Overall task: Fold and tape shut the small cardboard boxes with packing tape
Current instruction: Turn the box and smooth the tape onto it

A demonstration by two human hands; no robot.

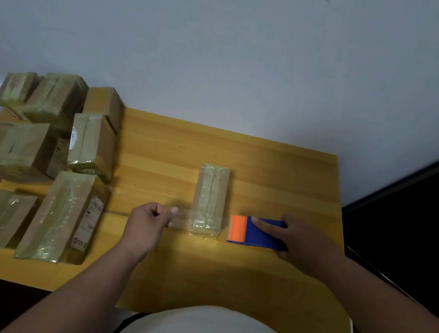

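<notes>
A small cardboard box (209, 200) wrapped in clear tape lies in the middle of the wooden table (281, 174). A clear tape strip (182, 217) runs from the box's near end to the left. My left hand (149, 224) pinches the free end of that strip just left of the box. Just right of the box sits a blue and orange tape dispenser (254, 232), and my right hand (305, 244) grips it from the right side.
Several taped cardboard boxes (46, 160) are piled on the table's left part. A pale wall (229, 42) stands behind the table. The table's right edge drops to a dark floor (413, 233).
</notes>
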